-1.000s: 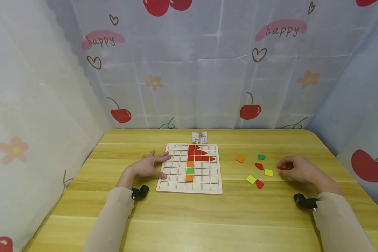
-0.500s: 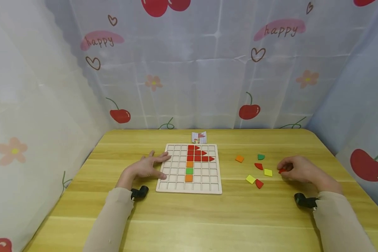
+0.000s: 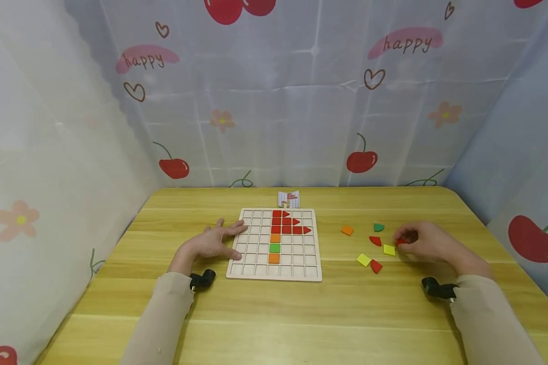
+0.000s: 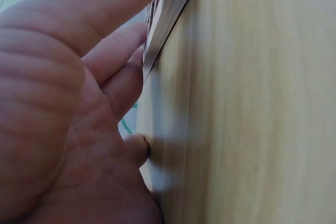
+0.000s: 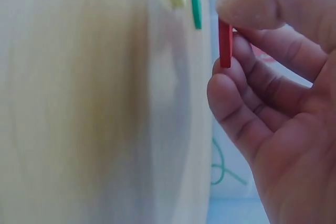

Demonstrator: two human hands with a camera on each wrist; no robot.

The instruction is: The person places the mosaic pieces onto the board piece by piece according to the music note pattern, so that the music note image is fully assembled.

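The right hand (image 3: 425,244) partly hides a flat red piece (image 3: 400,243); the white paper card's (image 3: 288,199) finer details are unreadable.

Soft light, blurry wrist-view tabletop (image 5: 79,129)

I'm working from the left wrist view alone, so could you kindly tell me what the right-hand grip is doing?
Observer: The right-hand grip is pinching a small red piece.
Operator: Thank you; which loose piece lies closest to it?
Observer: In the head view, the closest is a yellow square on the table.
Operator: I see only an edge of the board beside the left-hand grip; what sits directly below its red rows, please?
Observer: In the head view, an orange square, a green square and another orange square form a column there.
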